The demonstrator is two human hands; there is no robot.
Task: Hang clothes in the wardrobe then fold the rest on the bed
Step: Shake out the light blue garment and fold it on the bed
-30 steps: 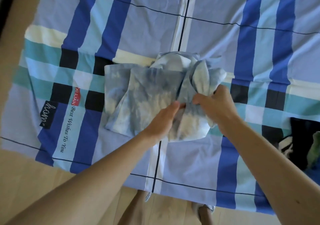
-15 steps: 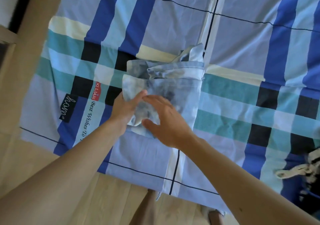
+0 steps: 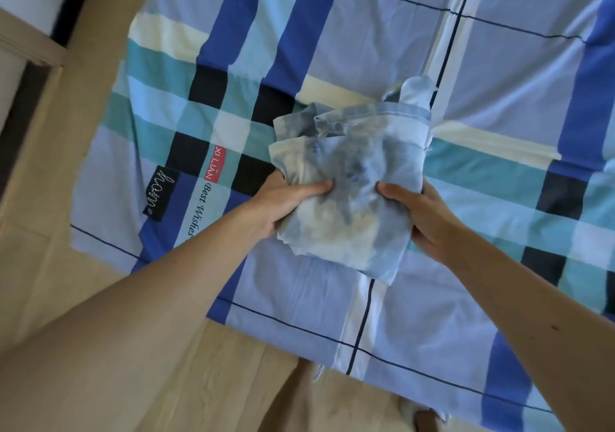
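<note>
A pale blue and white tie-dye garment (image 3: pixel 352 178) is folded into a thick bundle on the checked bed sheet (image 3: pixel 499 82). My left hand (image 3: pixel 283 202) grips its left side, thumb on top and fingers tucked under the cloth. On the other side my right hand (image 3: pixel 422 215) holds the bundle the same way, thumb lying over the fabric. The near part of the bundle looks lifted off the sheet between both hands.
The sheet carries blue, teal and black bands and a red label (image 3: pixel 214 164). Wooden floor (image 3: pixel 43 198) runs along the left and the near edge of the bed. A door frame (image 3: pixel 30 48) stands at the upper left.
The garment went from half-spread to a compact bundle. Both hands shifted from pressing on top to gripping its two sides. The view moved left, and the dark clothes at the right edge left the picture.
</note>
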